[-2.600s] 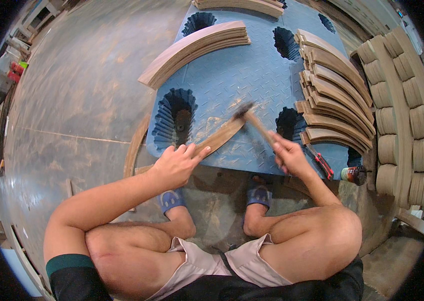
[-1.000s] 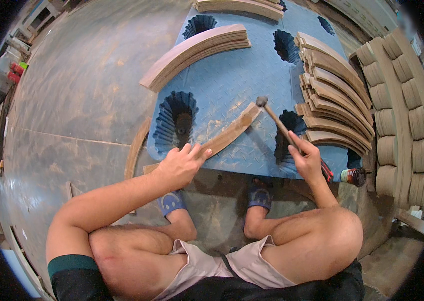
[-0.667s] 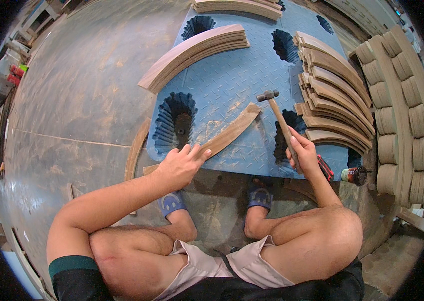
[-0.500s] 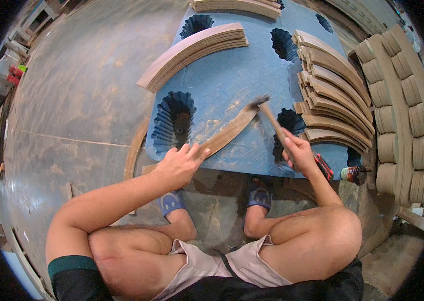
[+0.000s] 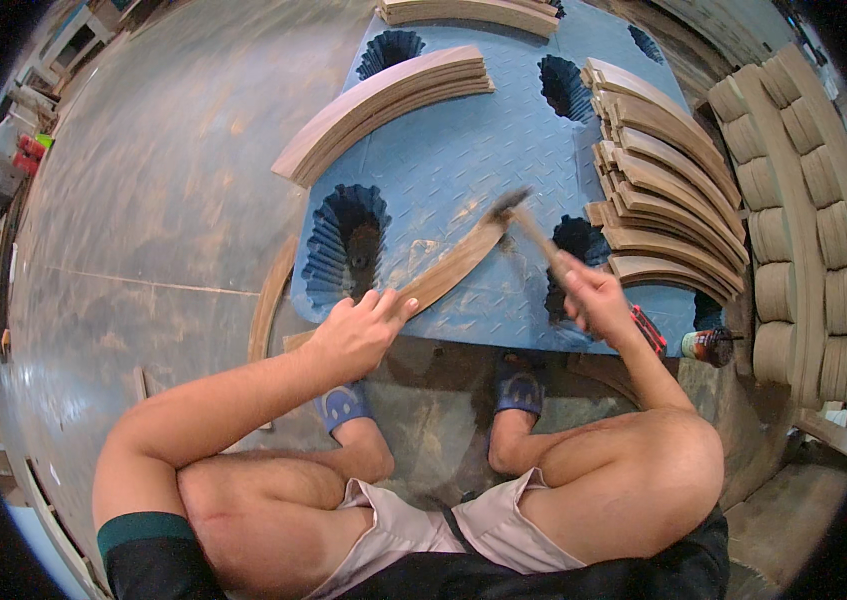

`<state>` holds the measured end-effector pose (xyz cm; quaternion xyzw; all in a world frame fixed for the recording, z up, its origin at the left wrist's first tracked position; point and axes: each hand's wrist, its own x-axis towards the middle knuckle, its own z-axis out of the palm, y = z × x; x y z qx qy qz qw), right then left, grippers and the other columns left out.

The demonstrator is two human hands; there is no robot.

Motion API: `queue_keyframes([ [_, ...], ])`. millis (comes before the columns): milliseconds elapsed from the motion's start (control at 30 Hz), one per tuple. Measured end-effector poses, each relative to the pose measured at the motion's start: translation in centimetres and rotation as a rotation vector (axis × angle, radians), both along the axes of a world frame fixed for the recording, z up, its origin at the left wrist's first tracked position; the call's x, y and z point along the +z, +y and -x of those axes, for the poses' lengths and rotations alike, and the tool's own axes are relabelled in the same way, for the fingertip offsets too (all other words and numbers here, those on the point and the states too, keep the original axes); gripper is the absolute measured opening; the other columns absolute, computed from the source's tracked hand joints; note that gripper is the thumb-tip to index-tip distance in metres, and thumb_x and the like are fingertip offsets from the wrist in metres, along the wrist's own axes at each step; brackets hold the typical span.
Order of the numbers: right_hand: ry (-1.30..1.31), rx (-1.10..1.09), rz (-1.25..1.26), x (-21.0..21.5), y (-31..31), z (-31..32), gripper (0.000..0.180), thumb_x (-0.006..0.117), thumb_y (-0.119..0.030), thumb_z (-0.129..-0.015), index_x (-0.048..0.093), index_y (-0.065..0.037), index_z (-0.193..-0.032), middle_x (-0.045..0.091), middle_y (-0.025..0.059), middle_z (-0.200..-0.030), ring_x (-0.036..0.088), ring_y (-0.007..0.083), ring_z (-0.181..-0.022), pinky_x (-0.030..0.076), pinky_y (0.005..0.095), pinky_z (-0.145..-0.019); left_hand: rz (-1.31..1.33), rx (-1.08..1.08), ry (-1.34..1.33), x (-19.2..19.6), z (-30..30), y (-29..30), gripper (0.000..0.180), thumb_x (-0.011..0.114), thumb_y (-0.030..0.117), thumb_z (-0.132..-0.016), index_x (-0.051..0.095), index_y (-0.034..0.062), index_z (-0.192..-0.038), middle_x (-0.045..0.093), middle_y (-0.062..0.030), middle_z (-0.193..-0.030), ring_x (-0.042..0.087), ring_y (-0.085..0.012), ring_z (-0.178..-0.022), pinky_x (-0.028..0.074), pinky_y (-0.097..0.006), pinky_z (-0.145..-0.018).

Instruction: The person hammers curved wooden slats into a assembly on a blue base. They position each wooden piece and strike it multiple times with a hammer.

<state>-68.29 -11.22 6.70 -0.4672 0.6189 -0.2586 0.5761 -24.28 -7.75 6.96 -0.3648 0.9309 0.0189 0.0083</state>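
Observation:
My left hand (image 5: 358, 335) is closed on the near end of a curved wooden slat (image 5: 458, 262), which slants up and to the right across a blue plastic pallet (image 5: 443, 140). In my right hand (image 5: 595, 300) is the wooden handle of a hammer (image 5: 538, 235). The hammer's dark head, slightly blurred, is at the slat's far end; whether it touches the wood I cannot tell. A dark smudge marks the pallet beside that end.
A stack of curved slats (image 5: 393, 100) lies on the pallet's left side, more slats (image 5: 668, 190) at its right. Dark ribbed holes (image 5: 348, 240) open in the pallet. Near its right corner are a red-black tool (image 5: 648, 330) and a jar (image 5: 708, 347). Bundled wooden pieces (image 5: 773, 240) stand farther right.
The hammer head has shifted slightly left and up by the slat's far end, and my right hand a little with it. My left hand keeps its hold, almost unmoved.

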Motion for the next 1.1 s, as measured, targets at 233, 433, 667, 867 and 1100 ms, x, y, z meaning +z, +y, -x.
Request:
queue_keyframes([
  [233, 0.079, 0.319, 0.495, 0.7, 4.0, -3.7, 0.04, 0.077, -0.015, -0.105, 0.076, -0.009, -0.145, 0.071, 0.0051, -0.079, 0.064, 0.0142, -0.068, 0.055, 0.0321, -0.064, -0.014, -0.009, -0.03, 0.0, 0.1, -0.1, 0.085, 0.08, 0.02, -0.082, 0.056, 0.0096, -0.163, 0.06, -0.0113, -0.13, 0.064, -0.0259, -0.111, 0.056, -0.036, -0.075],
  [433, 0.354, 0.428, 0.678, 2.6, 5.7, -5.1, 0.044, 0.085, -0.01, -0.092, 0.083, -0.019, -0.134, 0.067, 0.009, -0.083, 0.067, 0.0287, -0.073, 0.053, 0.0393, -0.065, -0.008, -0.015, -0.025, 0.6, 0.1, 0.0, 0.076, 0.077, 0.016, -0.084, 0.059, 0.0038, -0.157, 0.061, -0.0126, -0.129, 0.064, -0.0259, -0.11, 0.056, -0.036, -0.076],
  [667, 0.477, 0.55, 0.763, 1.7, 6.0, -5.4, 0.04, 0.086, -0.014, -0.09, 0.085, -0.023, -0.129, 0.068, 0.0081, -0.087, 0.069, 0.0304, -0.079, 0.055, 0.0409, -0.066, -0.061, -0.004, -0.001, 0.3, 0.0, -0.2, 0.072, 0.079, 0.016, -0.078, 0.064, 0.0034, -0.148, 0.06, -0.0131, -0.128, 0.063, -0.0282, -0.111, 0.056, -0.039, -0.079],
  [867, 0.436, 0.186, 0.749, -0.9, 3.4, -2.4, 0.041, 0.083, -0.01, -0.094, 0.084, -0.017, -0.134, 0.076, 0.0049, -0.092, 0.069, 0.0211, -0.079, 0.055, 0.0368, -0.07, -0.035, -0.018, -0.001, 0.7, 0.1, -0.2, 0.086, 0.082, 0.017, -0.076, 0.059, 0.0055, -0.158, 0.059, -0.0149, -0.133, 0.064, -0.0286, -0.113, 0.057, -0.037, -0.079],
  [1100, 0.101, -0.151, 0.428, -0.6, 0.8, 1.7, 0.042, 0.074, -0.016, -0.108, 0.074, -0.011, -0.15, 0.073, -0.0006, -0.087, 0.058, 0.003, -0.07, 0.045, 0.0212, -0.062, -0.045, -0.003, -0.022, -0.1, -0.3, 0.1, 0.09, 0.084, 0.017, -0.076, 0.057, 0.0067, -0.161, 0.059, -0.014, -0.132, 0.065, -0.0278, -0.113, 0.057, -0.036, -0.075],
])
